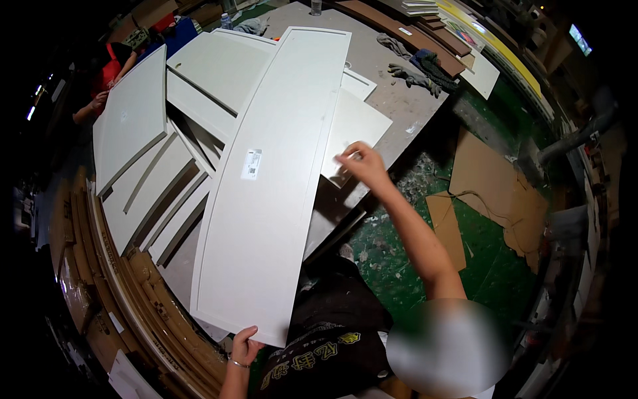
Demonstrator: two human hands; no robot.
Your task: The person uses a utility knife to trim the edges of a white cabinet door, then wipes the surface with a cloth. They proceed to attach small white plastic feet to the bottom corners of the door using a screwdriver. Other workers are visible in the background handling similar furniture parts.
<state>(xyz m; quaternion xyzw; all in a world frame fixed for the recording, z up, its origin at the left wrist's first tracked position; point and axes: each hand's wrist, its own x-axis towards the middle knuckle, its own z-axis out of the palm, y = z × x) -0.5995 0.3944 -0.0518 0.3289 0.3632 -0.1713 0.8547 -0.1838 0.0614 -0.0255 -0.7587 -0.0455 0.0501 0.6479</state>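
A long white panel (266, 193) with a raised rim and a small label (251, 164) lies slanted over the other panels, its near end toward me. My left hand (244, 347) grips the near left corner of this panel, thumb on top. My right hand (364, 165) is raised beyond the panel's right edge, over a smaller white board (355, 126). Its fingers are bent together in a pinch, slightly blurred; whether something small is between them I cannot make out.
Several white panels (136, 113) are piled at the left. Grey gloves (413, 76) and brown boards (399, 30) lie on the table's (392, 100) far right. Flattened cardboard (482, 173) covers part of the green floor. At the far left, another person's hand (100, 100) is beside a panel.
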